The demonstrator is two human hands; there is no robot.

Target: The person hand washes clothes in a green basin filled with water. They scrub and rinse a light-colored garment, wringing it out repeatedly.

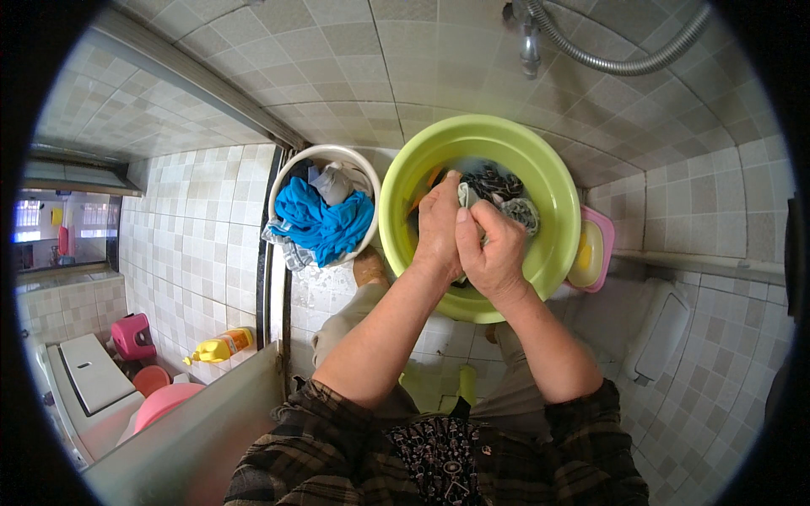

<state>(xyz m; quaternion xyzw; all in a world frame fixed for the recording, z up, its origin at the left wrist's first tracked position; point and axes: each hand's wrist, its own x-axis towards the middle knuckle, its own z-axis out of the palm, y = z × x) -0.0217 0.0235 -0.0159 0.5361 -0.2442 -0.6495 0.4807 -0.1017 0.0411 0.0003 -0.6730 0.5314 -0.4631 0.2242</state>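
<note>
A large lime-green basin (398, 160) stands in front of me with dark patterned clothes (489, 180) lying in it. Over its middle, my left hand (435, 226) and my right hand (492, 250) come together, both closed on a pale cloth (466, 195). Only a little of this cloth shows between the fingers; the rest is hidden by my hands. Beside them in the basin is a grey-green patterned piece of clothing (521, 214). Something orange shows at the left of the pile, partly behind my left hand.
Left of the basin stands a white tub (371, 174) heaped with blue clothes (325, 221). A pink basin (601, 268) is at the right. A metal tap (529, 55) and hose hang on the tiled wall. Beyond a door track lie a yellow bottle (224, 345) and a pink stool (132, 336).
</note>
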